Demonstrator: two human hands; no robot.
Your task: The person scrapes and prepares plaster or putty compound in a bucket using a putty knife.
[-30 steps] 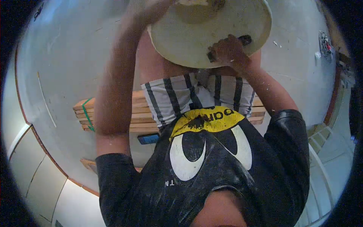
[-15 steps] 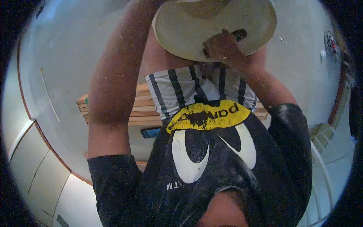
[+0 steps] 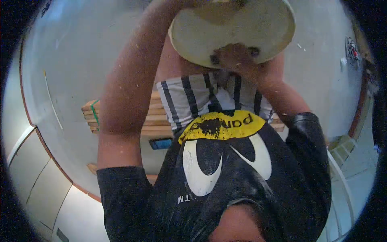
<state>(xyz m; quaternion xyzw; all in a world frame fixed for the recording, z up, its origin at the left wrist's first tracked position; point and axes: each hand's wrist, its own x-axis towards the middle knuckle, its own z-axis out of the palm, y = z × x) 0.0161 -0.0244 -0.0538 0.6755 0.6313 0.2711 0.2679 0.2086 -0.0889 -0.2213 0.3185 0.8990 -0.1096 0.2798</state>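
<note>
A wide cream-coloured basin (image 3: 262, 24) is held over my lap, tilted so its pale inside shows. Inside its near edge, my right hand (image 3: 237, 56) is closed around a dark tool (image 3: 254, 51), which sticks out on both sides of the fist. The tool's kind is hidden by my fingers. My left arm stretches up along the basin's left side, and my left hand (image 3: 193, 3) is at its far rim. That hand is dark, blurred and partly cut off by the top of the view.
Under and behind my legs lies a stack of wooden planks (image 3: 155, 120) with a green strap. A phone (image 3: 161, 143) is beside my left hip. A thin stick (image 3: 52, 99) lies on the pale floor to the left. White rails (image 3: 342, 177) stand at right, with small clutter (image 3: 351, 50) beyond.
My right hand and the dark tool have moved slightly down toward the basin's near edge, and the tool has turned more level. The basin has shifted a little downward.
</note>
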